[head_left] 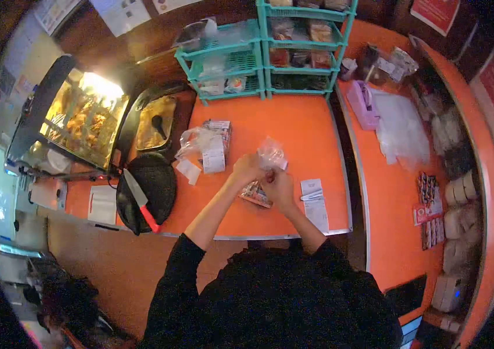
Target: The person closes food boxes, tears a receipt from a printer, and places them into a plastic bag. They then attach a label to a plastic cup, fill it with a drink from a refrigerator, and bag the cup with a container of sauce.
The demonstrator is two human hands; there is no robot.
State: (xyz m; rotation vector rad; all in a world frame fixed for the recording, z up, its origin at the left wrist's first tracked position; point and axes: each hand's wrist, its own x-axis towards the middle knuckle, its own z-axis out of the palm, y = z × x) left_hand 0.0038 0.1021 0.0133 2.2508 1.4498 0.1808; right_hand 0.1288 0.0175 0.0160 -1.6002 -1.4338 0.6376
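My left hand (248, 170) and my right hand (279, 189) meet over the orange counter. Both have their fingers closed on a small clear plastic bag (272, 153), whose puffed end points away from me. Dark reddish contents seem to show between the fingers, too small to name. Just below the hands lies a printed package (255, 195), partly covered by them. Left of it, another clear bag (196, 141) rests against a printed box with a white receipt (213, 156) on it. To the right of my hands are more paper slips (315, 203).
A knife with a red handle (136, 189) lies across a round black board (155, 174) at the left. Behind are a lit food warmer (84, 119), a food tray (155, 119) and green shelves (223, 43). A purple tape dispenser (363, 104) stands on the right counter.
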